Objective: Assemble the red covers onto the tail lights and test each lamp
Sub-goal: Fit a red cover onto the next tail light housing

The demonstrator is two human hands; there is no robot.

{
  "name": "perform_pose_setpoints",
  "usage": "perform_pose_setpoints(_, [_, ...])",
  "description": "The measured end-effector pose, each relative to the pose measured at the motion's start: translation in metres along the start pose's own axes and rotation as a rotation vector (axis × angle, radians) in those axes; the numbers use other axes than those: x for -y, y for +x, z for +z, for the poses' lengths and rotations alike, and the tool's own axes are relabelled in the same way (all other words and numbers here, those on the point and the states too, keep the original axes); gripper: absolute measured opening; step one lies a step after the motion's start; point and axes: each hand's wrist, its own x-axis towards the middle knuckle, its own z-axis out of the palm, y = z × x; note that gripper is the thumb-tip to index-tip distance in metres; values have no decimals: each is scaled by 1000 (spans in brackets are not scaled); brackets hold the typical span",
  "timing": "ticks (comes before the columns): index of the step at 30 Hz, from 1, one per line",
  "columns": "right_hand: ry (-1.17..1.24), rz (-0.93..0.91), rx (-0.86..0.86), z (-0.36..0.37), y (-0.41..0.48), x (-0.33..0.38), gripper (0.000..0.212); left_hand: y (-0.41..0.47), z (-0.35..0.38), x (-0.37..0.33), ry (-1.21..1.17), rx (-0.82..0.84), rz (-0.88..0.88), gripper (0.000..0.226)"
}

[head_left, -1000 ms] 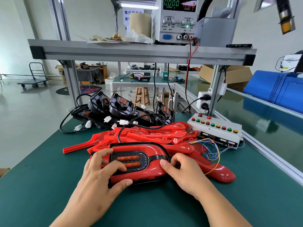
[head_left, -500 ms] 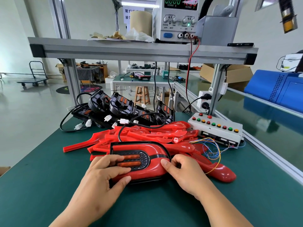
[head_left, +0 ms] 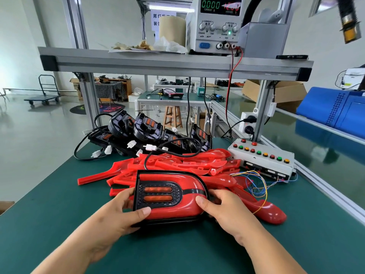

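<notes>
Left hand point(head_left: 118, 214) gripped tail light point(head_left: 158, 194) at flat end, right hand point(head_left: 223, 210) gripped rounded end, thumbs on red cover point(head_left: 189, 181), likely squeezing it home. Plug point(head_left: 150, 147) lay loose; untested, probably.

wooden stool point(head_left: 173, 109), platform cart point(head_left: 42, 98); cardboard box point(head_left: 286, 93), blue mat point(head_left: 339, 109)

Bright light is pouring in from the left, and a white fluorescent tube lamp point(head_left: 171, 7) is glowing overhead. Highlights are streaking the glossy red plastic tail-light cover point(head_left: 189, 181) and the shiny grey floor point(head_left: 29, 135). A soft shadow is pooling beneath the cover on the dark green bench mat point(head_left: 59, 214). The wide lens is bowing the grey aluminium shelf beam point(head_left: 158, 64); the red voltage digits point(head_left: 231, 6) are smearing.
</notes>
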Motion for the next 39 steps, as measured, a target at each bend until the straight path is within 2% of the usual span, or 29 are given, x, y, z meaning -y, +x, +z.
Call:
perform_pose_setpoints(2, [89,-21,58,1,0,-1,24,1,1,-2,-121,-10,7,72])
perform_pose_setpoints(4, [189,-32,73,1,1,-1,18,2,1,-3,-177,-3,28,75])
perform_pose_setpoints(5, [244,-33,75,0,1,-1,20,2,2,-5,-184,1,39,75])
perform_pose_setpoints(9, [425,-45,115,0,1,1,53,6,1,-7,-178,51,66,76])
perform_pose_setpoints(14, [789,18,217,2,2,7,53,16,-1,-6,-210,112,67,73])
perform_pose_setpoints(19, [835,1,157,0,4,9,46,26,4,-7,-175,181,87,40])
perform_pose_setpoints(22, [833,-2,134,1,6,7,47,32,4,-5,-165,184,93,33])
perform_pose_setpoints(23, [829,-1,131,1,6,7,47,32,4,-4,-163,190,94,35])
perform_pose_setpoints(26, [806,2,136,1,8,4,48,33,2,1,-161,198,92,65])
perform_pose_setpoints(27, [801,3,136,1,8,3,48,33,2,1,-162,202,93,69])
perform_pose_setpoints(39, [778,-17,116,1,8,3,43,35,3,6,-169,205,121,72])
